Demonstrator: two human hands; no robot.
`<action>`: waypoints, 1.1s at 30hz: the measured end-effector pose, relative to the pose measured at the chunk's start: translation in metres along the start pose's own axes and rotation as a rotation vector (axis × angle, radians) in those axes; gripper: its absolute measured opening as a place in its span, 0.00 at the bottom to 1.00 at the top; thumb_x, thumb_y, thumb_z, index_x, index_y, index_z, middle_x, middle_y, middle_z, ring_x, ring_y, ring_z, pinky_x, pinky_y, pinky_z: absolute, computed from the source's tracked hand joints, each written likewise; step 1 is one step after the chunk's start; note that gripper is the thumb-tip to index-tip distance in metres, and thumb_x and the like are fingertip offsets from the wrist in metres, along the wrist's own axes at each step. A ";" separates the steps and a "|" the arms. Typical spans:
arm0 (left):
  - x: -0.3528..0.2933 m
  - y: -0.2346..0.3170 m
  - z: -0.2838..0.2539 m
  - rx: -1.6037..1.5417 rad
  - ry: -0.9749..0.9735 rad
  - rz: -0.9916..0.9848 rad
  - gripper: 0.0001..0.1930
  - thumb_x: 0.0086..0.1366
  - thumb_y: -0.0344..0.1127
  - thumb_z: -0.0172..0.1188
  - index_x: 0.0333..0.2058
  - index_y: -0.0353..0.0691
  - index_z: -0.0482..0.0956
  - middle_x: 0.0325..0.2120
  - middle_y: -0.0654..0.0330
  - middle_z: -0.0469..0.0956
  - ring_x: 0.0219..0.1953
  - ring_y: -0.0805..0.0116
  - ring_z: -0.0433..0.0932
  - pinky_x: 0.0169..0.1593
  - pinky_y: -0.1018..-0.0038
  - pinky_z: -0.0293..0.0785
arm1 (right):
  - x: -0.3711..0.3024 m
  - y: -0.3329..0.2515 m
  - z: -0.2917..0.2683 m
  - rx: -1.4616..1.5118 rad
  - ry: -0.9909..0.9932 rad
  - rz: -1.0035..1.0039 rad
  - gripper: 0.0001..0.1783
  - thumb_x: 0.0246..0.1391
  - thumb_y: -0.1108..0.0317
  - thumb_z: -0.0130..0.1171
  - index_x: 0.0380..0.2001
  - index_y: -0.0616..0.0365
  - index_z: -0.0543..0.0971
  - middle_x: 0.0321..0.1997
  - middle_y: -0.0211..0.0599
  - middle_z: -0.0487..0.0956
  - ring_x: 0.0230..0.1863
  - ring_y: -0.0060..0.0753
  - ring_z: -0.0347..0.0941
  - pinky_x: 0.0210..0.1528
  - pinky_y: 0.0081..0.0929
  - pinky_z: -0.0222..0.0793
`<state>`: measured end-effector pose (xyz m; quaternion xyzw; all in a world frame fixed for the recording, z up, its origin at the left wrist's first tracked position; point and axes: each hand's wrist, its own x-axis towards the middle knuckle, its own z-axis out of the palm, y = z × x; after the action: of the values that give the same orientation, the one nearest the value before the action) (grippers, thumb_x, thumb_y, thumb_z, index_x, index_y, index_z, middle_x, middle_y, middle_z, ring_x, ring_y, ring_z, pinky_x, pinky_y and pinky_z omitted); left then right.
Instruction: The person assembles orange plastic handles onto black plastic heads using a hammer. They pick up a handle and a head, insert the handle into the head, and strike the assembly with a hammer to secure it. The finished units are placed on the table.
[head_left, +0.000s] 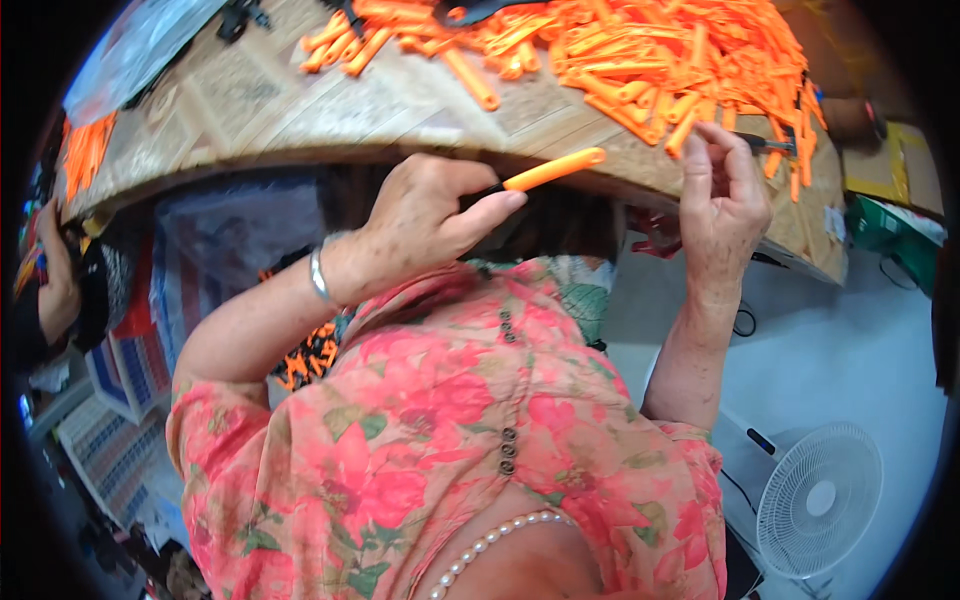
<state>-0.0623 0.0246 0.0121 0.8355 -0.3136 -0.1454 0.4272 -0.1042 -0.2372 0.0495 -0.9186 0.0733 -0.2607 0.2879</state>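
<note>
My left hand [425,215] is closed around a slim orange plastic tube [556,169] with a dark part at its base. The tube points up and to the right, just in front of the table edge. My right hand [724,195] is raised at the table's front edge, fingers loosely bent and the thumb a little apart; nothing shows between them. Its fingertips are close to a large heap of similar orange tubes [660,60]. Beside that hand, a dark tool-like piece [765,142] lies on the table.
The curved wooden table [250,105] carries a clear plastic bag [140,50] at the far left, near a bundle of orange pieces [88,155]. A white fan [820,497] stands at lower right. Another person's arm [58,265] shows at left. Cardboard boxes [905,170] are at right.
</note>
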 end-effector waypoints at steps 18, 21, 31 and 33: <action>0.009 0.015 0.003 -0.707 -0.073 -0.569 0.20 0.69 0.48 0.54 0.30 0.33 0.78 0.16 0.65 0.72 0.18 0.78 0.74 0.24 0.82 0.71 | 0.037 0.078 -0.044 -0.243 -0.207 0.498 0.15 0.51 0.57 0.64 0.32 0.58 0.79 0.21 0.34 0.77 0.21 0.26 0.73 0.23 0.26 0.70; 0.014 0.019 0.002 -0.783 -0.110 -0.592 0.20 0.70 0.48 0.53 0.33 0.33 0.78 0.17 0.66 0.71 0.17 0.78 0.73 0.24 0.82 0.70 | 0.026 0.099 -0.062 -0.073 -0.090 0.496 0.12 0.52 0.64 0.62 0.37 0.56 0.79 0.17 0.25 0.71 0.17 0.17 0.69 0.17 0.18 0.63; 0.020 0.024 0.015 -0.878 -0.043 -0.638 0.19 0.71 0.46 0.51 0.34 0.34 0.78 0.18 0.68 0.69 0.18 0.78 0.71 0.26 0.82 0.67 | -0.026 0.046 -0.036 0.913 0.171 0.315 0.29 0.60 0.71 0.47 0.64 0.64 0.59 0.27 0.30 0.68 0.19 0.16 0.60 0.19 0.16 0.61; 0.021 0.026 0.015 -0.874 -0.036 -0.662 0.19 0.71 0.47 0.51 0.34 0.34 0.78 0.18 0.68 0.69 0.18 0.78 0.71 0.26 0.82 0.67 | -0.032 0.023 -0.029 1.090 0.073 0.413 0.28 0.62 0.69 0.45 0.64 0.64 0.59 0.26 0.29 0.67 0.18 0.15 0.58 0.18 0.15 0.60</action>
<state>-0.0641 -0.0099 0.0245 0.6317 0.0483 -0.4032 0.6603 -0.1463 -0.2612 0.0430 -0.5950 0.1158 -0.2306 0.7612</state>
